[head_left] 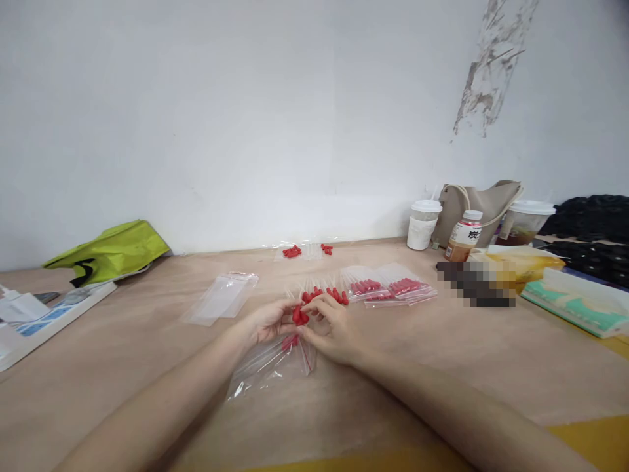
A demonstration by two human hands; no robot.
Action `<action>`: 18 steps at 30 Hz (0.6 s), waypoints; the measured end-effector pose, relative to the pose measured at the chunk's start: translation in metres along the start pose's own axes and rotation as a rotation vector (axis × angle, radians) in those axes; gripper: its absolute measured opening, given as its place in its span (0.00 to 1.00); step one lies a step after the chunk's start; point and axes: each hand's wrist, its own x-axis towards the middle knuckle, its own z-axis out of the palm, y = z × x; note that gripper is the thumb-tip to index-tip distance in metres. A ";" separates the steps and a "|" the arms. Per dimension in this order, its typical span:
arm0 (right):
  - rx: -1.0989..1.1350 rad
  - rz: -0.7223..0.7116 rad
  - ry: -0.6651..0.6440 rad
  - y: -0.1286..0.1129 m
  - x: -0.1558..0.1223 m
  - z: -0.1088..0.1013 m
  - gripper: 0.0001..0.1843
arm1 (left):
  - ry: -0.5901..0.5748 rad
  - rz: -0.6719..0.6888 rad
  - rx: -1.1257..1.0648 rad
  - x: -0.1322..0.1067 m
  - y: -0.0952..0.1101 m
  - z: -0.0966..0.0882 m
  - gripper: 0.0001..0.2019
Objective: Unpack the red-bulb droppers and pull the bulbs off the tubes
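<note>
My left hand (269, 321) and my right hand (335, 331) meet at the middle of the table, fingers closed around a small bunch of red-bulbed droppers (300, 316). Below my hands lies a clear zip bag (268, 367) with more thin clear tubes and red ends inside. Just beyond my fingers, several loose droppers (337, 295) rest side by side, red bulbs toward me. To their right, filled zip bags (405, 287) overlap one another. Flat, clear bags (222, 298) lie left of the droppers.
More red bulbs (291, 252) in clear plastic lie by the wall. At right stand a paper cup (423, 226), a drink bottle (463, 237), a grey bag (484, 203) and a tissue pack (580, 303). At left are a green bag (115, 252) and a power strip (63, 318).
</note>
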 end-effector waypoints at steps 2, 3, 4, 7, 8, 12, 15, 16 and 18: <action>-0.018 0.039 0.022 0.007 0.000 -0.005 0.08 | 0.044 -0.051 0.009 0.013 0.009 -0.014 0.08; -0.030 0.063 0.033 0.011 -0.002 -0.008 0.06 | 0.067 -0.066 0.023 0.020 0.014 -0.020 0.08; -0.045 0.086 0.042 0.015 -0.005 -0.012 0.04 | 0.087 -0.079 0.042 0.028 0.018 -0.026 0.07; -0.066 0.124 0.075 0.027 -0.018 -0.019 0.02 | 0.136 -0.125 0.121 0.050 0.025 -0.035 0.07; -0.066 0.131 0.075 0.029 -0.022 -0.020 0.02 | 0.147 -0.137 0.151 0.057 0.025 -0.036 0.07; -0.054 0.149 0.070 0.032 -0.033 -0.021 0.02 | 0.155 -0.147 0.269 0.078 0.025 -0.030 0.07; -0.039 0.161 0.078 0.031 -0.032 -0.021 0.02 | 0.144 -0.139 0.359 0.085 0.025 -0.024 0.09; -0.038 0.166 0.079 0.031 -0.032 -0.021 0.02 | 0.142 -0.133 0.386 0.085 0.026 -0.023 0.10; -0.033 0.180 0.070 0.033 -0.032 -0.020 0.02 | 0.136 -0.118 0.426 0.085 0.027 -0.022 0.11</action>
